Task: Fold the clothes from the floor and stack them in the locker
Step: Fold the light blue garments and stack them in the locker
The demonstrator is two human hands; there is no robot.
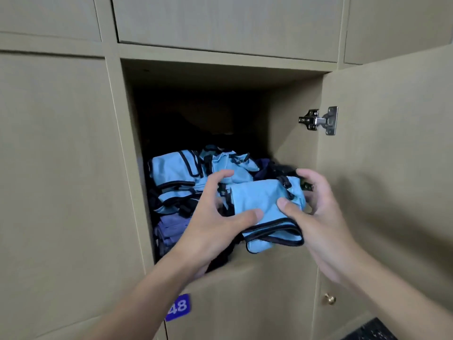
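A folded light-blue garment with black trim (259, 204) lies at the front right of the open locker (294, 133), its lower fold hanging over the front edge. My left hand (215, 224) holds its left side, thumb pressed on top. My right hand (321, 214) grips its right side, thumb on the cloth and fingers curled behind. Inside the locker, further light-blue folded garments (174, 175) are stacked at the left, above a purple one (171, 229). Dark clothes lie behind.
The locker door (392, 168) stands open on the right, held by a metal hinge (318, 120). Shut locker doors surround the opening. Below are a blue number tag (180, 306) and a brass knob (330, 299). The locker's back is dark.
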